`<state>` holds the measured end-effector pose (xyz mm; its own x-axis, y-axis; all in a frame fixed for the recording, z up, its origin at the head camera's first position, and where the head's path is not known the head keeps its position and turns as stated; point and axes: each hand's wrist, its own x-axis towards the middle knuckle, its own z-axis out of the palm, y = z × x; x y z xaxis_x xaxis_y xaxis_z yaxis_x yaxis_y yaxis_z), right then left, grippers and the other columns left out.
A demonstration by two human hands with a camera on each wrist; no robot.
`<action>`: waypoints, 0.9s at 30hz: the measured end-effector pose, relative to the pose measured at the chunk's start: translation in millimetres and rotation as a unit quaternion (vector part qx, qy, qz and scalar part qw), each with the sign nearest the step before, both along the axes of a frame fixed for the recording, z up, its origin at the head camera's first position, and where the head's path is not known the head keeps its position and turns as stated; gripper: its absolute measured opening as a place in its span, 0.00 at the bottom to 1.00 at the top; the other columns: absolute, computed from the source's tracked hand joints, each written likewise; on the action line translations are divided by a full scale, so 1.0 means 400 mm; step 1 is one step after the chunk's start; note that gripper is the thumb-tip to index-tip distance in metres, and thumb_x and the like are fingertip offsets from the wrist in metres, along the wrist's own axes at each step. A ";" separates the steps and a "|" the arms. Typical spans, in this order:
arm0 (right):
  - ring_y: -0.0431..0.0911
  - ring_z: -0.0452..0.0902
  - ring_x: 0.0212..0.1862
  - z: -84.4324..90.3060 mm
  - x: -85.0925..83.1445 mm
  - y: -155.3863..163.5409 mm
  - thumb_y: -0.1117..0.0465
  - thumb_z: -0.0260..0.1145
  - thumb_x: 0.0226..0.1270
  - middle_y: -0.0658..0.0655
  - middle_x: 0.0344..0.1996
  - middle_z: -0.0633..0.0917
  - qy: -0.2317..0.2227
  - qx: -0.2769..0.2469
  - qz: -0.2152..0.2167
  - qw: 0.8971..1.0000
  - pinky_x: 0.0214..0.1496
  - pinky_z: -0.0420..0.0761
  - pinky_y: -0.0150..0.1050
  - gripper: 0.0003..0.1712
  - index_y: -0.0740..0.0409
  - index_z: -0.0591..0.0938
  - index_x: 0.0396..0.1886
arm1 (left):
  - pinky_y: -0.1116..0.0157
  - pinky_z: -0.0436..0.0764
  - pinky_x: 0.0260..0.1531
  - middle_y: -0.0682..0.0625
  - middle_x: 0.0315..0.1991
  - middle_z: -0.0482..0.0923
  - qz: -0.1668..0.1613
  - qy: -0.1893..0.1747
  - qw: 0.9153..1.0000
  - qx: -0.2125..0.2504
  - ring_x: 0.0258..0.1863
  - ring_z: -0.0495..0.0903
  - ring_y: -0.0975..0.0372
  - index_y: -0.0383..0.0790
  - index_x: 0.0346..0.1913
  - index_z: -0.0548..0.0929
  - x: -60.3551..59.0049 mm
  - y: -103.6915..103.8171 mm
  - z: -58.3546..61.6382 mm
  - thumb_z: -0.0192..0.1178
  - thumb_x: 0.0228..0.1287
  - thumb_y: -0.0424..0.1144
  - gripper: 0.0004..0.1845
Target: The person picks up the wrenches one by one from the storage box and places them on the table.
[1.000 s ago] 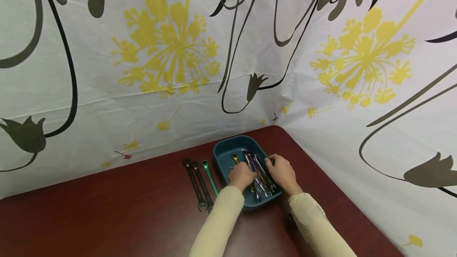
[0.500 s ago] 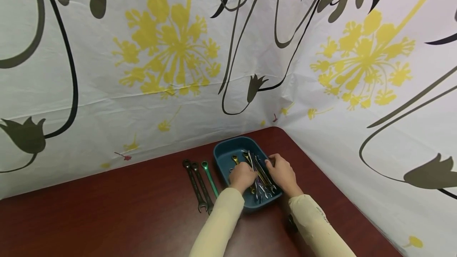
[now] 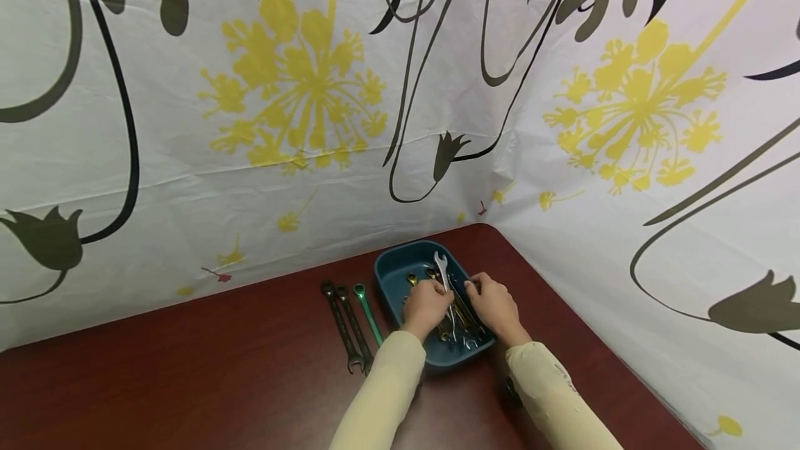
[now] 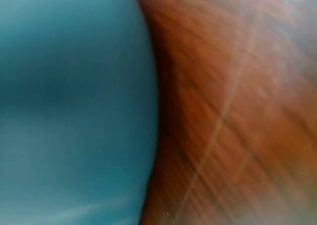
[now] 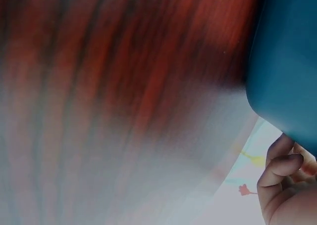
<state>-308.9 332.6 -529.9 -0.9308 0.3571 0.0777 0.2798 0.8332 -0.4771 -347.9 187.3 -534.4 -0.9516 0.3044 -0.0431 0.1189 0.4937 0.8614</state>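
My left hand (image 3: 428, 307) pinches a silver combination wrench (image 3: 441, 266) over the blue plastic bin (image 3: 390, 276), its open end pointing toward the far wall. More wrenches, gold, silver and dark, lie in a loose pile in the bin beneath the hands. At the bin's right side, my right hand (image 3: 495, 307) grips the rim; the right wrist view has its curled fingers (image 5: 280, 168) at the edge of the bin (image 5: 287, 61). Only the outer wall of the bin (image 4: 74, 96) and the tabletop appear in the left wrist view.
Left of the bin, two dark wrenches (image 3: 340, 325) and a green wrench (image 3: 367, 312) lie side by side on the reddish-brown table (image 3: 219, 373). A dark object (image 3: 512, 391) lies partly hidden by the right sleeve. Patterned white sheeting (image 3: 156, 193) borders the table's back and right.
The silver wrench has risen from the pile in my left hand, and its open end now stands above the other wrenches. My right hand stays at the rim.
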 end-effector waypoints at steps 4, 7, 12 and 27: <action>0.44 0.76 0.27 -0.001 -0.002 0.001 0.51 0.53 0.75 0.57 0.34 0.84 -0.008 0.000 0.006 1.000 0.29 0.73 0.42 0.20 0.59 0.77 0.55 | 0.68 0.69 0.20 0.55 0.26 0.81 0.024 0.000 0.998 0.052 0.19 0.72 0.65 0.45 0.30 0.84 -0.001 -0.001 0.004 0.62 0.63 0.45 0.08; 0.44 0.73 0.24 -0.003 -0.003 0.002 0.51 0.52 0.75 0.56 0.29 0.83 -0.012 0.002 0.011 1.000 0.26 0.70 0.39 0.19 0.59 0.79 0.53 | 0.68 0.69 0.20 0.53 0.26 0.81 0.029 -0.021 0.995 0.096 0.19 0.72 0.65 0.43 0.31 0.84 0.000 -0.005 0.006 0.62 0.63 0.44 0.09; 0.45 0.74 0.27 -0.004 -0.005 0.005 0.51 0.54 0.74 0.57 0.31 0.84 -0.002 0.013 0.015 1.000 0.28 0.70 0.40 0.18 0.58 0.82 0.50 | 0.69 0.72 0.23 0.51 0.28 0.79 0.015 -0.060 0.983 0.175 0.22 0.74 0.64 0.39 0.36 0.86 -0.006 -0.006 0.005 0.61 0.65 0.43 0.10; 0.46 0.75 0.28 0.002 0.003 0.006 0.52 0.54 0.74 0.59 0.33 0.84 -0.012 0.025 0.025 0.999 0.27 0.69 0.40 0.20 0.60 0.79 0.54 | 0.69 0.72 0.25 0.47 0.31 0.82 -0.052 -0.077 0.970 0.224 0.24 0.74 0.62 0.38 0.39 0.84 -0.001 -0.007 0.016 0.60 0.66 0.46 0.13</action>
